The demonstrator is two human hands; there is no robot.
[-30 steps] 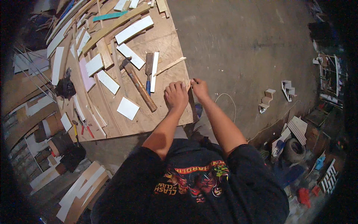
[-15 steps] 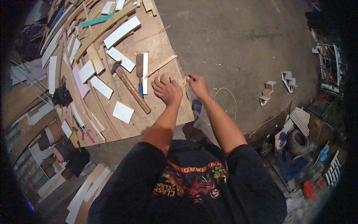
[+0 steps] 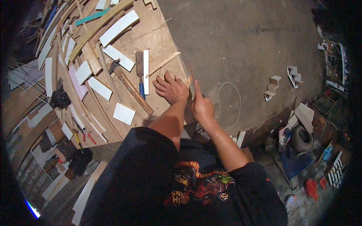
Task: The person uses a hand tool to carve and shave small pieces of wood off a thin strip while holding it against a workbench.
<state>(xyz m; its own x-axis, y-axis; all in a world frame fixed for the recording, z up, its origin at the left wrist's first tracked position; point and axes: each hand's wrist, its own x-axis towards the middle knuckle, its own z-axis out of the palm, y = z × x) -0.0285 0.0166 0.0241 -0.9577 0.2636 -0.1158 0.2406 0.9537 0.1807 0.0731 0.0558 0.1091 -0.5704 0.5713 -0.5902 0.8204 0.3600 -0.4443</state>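
Observation:
My left hand (image 3: 172, 89) lies palm down near the table's right edge, fingers spread. By its thumb, a small light wood piece (image 3: 189, 80) juts at the edge. My right hand (image 3: 203, 108) is closed just off that edge, index finger stretched forward along a thin, narrow blade-like tool (image 3: 192, 89); its grip is hidden in my palm. Left of my left hand lie a white strip (image 3: 146, 73), a chisel (image 3: 141, 73) with a blue handle, and a hammer (image 3: 130, 86) with a wooden handle. A pointed wood stick (image 3: 164, 64) lies just beyond my fingers.
White-faced wood offcuts (image 3: 120, 28) and long curved strips cover the plywood table (image 3: 158, 34). Pliers (image 3: 90, 138) with red handles lie near its front. On the floor at right are two stepped pieces (image 3: 272, 87), a cord (image 3: 240, 101) and a tire (image 3: 302, 137).
My right hand has moved nearer to me and turned, its index finger now pointing forward along the tool. My left hand remains on the table edge. The view has shifted slightly.

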